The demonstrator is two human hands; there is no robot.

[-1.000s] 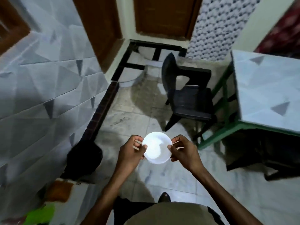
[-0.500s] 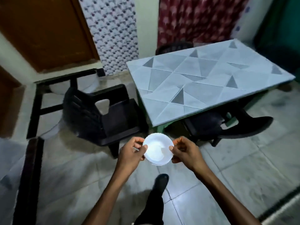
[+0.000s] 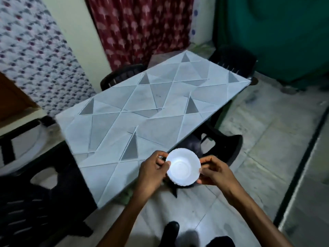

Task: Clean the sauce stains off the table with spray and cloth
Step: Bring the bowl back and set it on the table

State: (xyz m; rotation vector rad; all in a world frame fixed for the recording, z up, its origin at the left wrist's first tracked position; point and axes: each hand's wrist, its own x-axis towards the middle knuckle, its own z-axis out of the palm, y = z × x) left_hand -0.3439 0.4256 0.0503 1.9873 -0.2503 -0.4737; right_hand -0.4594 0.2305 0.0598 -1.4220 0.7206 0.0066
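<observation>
A small white bowl (image 3: 183, 167) with a scalloped rim is held in front of me by both hands, just past the near right edge of the table (image 3: 142, 111). My left hand (image 3: 153, 171) pinches its left rim and my right hand (image 3: 216, 171) pinches its right rim. The bowl's inside looks white and bare. The tabletop is pale grey with a pattern of triangles, and I see no sauce stain on it. No spray bottle or cloth is in view.
Black plastic chairs stand around the table: one at the near left (image 3: 41, 198), one tucked under the right side (image 3: 220, 147), one behind (image 3: 122, 76), one at the far right corner (image 3: 233, 60). Red curtain (image 3: 140, 27) and green wall behind; pale tiled floor (image 3: 258, 139).
The view has swung right and moved closer, so the table now lies directly ahead. Both hands still hold the bowl the same way.
</observation>
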